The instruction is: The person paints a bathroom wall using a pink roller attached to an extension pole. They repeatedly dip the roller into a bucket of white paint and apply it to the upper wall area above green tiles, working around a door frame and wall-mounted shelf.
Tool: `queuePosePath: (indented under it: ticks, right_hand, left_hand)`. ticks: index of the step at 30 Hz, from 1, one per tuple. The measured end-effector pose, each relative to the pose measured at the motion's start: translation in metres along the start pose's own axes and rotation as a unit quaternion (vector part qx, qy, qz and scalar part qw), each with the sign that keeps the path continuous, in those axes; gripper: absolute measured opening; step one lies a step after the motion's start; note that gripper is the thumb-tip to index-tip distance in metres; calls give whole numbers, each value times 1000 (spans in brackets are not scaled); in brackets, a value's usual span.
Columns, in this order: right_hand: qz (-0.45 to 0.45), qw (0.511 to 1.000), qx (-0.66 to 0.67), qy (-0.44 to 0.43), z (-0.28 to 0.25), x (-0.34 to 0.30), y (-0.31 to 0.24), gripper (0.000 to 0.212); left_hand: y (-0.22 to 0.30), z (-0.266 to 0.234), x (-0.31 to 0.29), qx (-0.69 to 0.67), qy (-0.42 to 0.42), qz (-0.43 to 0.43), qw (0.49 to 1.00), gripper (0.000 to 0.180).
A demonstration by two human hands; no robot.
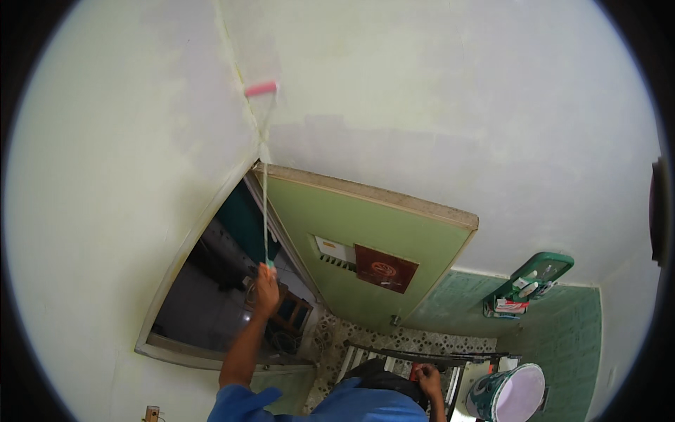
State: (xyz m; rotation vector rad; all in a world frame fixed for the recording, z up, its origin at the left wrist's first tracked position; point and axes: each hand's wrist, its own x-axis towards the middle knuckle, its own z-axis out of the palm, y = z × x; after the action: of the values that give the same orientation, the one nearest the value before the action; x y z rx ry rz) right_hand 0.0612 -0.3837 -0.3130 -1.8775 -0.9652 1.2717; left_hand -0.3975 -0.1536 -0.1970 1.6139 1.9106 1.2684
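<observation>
My left hand, arm stretched up and forward, is wrapped round the handle of a long, thin-framed paint roller. Its pink roller head lies at the corner where two walls meet, above the door frame; its lower frame looks slightly smeared. Pale lilac patches show on the wall beside the roller. My right hand is low by my waist, its fingers curled next to a small red object that I cannot make out. To its right stands a paint bucket with pale paint inside.
A green door stands open below the roller, next to a dark doorway. Some rail-like structure is around my waist, above a patterned tile floor. A green wall shelf with toiletries hangs at right.
</observation>
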Motion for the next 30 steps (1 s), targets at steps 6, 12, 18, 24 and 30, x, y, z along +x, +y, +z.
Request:
queuePosePath:
  ticks: [6,12,18,24,30]
  right_hand:
    - [-60,998,-21,19,6,11,39,10]
    - [-64,998,-19,3,1,17,19,11]
    - [-68,997,-33,11,-5,18,30,11]
    - [-9,1000,16,-14,-7,4,22,8]
    - [-50,999,-5,-3,-1,8,21,9]
  left_hand:
    - [-56,30,-55,23,44,6,999,25]
    - [-15,2,0,-41,48,40,997,27]
    - [-41,41,-80,-19,6,11,1000,23]
    - [-26,-3,-17,16,49,19,998,31]
    - [-23,4,-35,34,46,47,997,35]
